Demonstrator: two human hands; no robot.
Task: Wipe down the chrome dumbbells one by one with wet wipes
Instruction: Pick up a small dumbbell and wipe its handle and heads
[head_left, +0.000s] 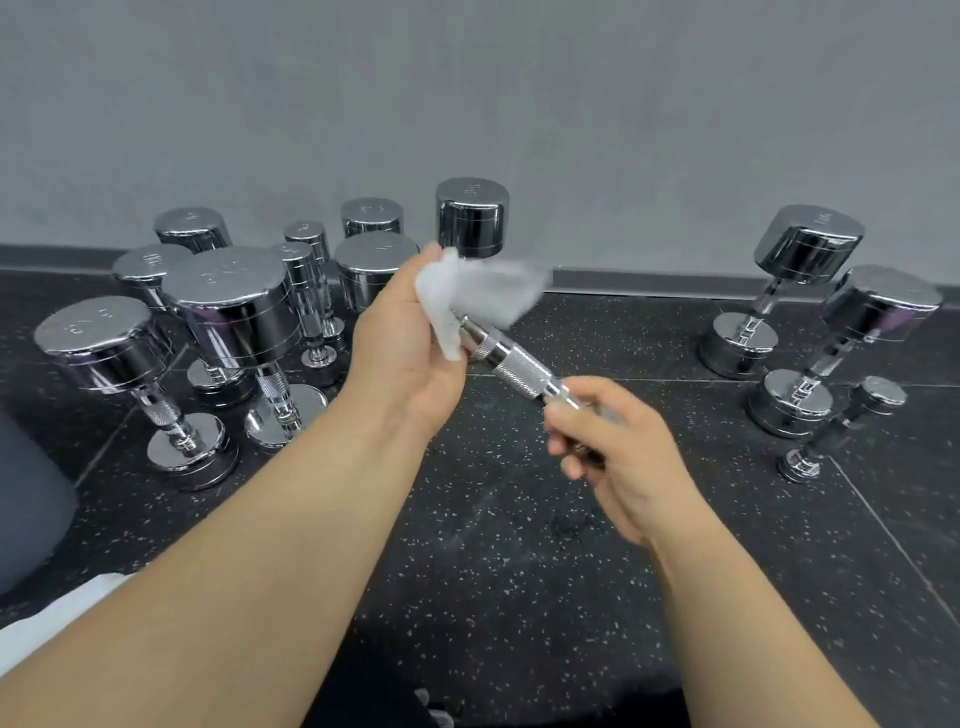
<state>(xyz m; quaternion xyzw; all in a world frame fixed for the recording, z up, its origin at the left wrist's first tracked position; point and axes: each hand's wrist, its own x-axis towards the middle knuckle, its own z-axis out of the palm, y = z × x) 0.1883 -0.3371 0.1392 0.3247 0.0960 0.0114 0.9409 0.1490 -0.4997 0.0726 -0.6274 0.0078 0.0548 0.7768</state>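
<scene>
Two arms enter from the bottom edge. The left forearm (270, 545) and right forearm (753, 597) are both bare from wrist to frame edge. The left hand (410, 343) and right hand (618, 457) are bare too. Nails on the right hand's fingers (574, 470) look short, but are blurred. White cloth (57, 613) shows by the left elbow at the lower left edge; whether sleeve or shirt, cannot tell. Near-black cloth (519, 709) runs along the bottom centre between the arms, with a small pale grey patch (436, 714); its detail is unreadable.
</scene>
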